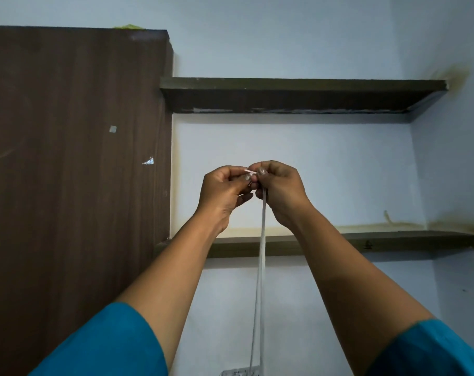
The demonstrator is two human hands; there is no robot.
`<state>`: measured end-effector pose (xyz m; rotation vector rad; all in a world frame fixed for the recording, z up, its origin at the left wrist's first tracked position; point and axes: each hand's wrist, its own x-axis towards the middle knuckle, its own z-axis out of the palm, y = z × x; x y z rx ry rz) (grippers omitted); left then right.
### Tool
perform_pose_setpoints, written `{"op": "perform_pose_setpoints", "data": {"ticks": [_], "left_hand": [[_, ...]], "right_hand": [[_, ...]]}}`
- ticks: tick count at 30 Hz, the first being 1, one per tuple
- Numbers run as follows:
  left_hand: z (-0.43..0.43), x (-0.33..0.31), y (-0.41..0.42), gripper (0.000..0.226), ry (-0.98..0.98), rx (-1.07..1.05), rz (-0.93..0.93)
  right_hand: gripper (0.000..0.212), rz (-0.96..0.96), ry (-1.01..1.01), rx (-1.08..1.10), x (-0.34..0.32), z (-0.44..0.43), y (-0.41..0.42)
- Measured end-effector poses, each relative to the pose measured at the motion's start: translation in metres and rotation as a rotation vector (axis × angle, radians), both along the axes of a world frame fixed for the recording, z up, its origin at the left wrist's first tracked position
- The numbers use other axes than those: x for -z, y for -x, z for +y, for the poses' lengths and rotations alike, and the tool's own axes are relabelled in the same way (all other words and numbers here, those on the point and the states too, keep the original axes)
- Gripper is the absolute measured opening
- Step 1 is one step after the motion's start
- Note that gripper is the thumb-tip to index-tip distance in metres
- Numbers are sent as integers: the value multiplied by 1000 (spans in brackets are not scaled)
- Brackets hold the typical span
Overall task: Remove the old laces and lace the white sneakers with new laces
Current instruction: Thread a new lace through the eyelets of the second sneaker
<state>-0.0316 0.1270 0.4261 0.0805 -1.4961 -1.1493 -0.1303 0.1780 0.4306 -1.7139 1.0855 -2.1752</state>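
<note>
Head view: both arms raised in front of a pale blue wall (311, 172), hands meeting at centre frame.

L hand (225, 191): thumb and forefinger pinched together on the tip end of a white lace (261, 253); the other fingers are curled underneath.

R hand (279, 191): fingers curled and clamped on the same lace, knuckles just beside the L hand's fingertips, the two hands touching or nearly so. A short pale tip (250, 172) sticks out between the two thumbs.

From the R hand's grip the lace hangs about straight down btwn the forearms as two thin strands close together, down to the bottom edge. There it meets a small pale speckled obj (240, 373), cut off by the frame; can't tell what it is.

Both forearms bare, with a teal sleeve on the L (108, 346) and on the R (431, 351) at the lower corners.

Bkgd: dark brown wood-grain wardrobe (76, 158) fills the left side, with a bit of smth green (127, 26) on top. To its right, two dark wall shelves: the upper shelf (284, 96) is above the hands, the lower shelf (393, 244) behind the wrists. Brownish stain (452, 74) on the wall at the upper shelf's right end.
</note>
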Motion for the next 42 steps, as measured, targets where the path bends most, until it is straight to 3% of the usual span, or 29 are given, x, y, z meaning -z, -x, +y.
{"op": "perform_pose_setpoints", "data": {"ticks": [8, 15, 20, 26, 42], "left_hand": [[4, -8, 5, 14, 91, -42, 24], [7, -10, 13, 14, 90, -137, 97], [9, -18, 15, 14, 153, -211, 7], [9, -27, 15, 12, 235, -182, -93], [6, -29, 18, 16, 60, -51, 3]], "right_hand": [[9, -248, 52, 4, 3, 0, -1], [12, -159, 75, 52, 4, 4, -6], [20, -170, 88, 160, 0, 2, 0], [19, -315, 69, 80, 0, 8, 3], [21, -289, 45, 5, -7, 14, 5]]}}
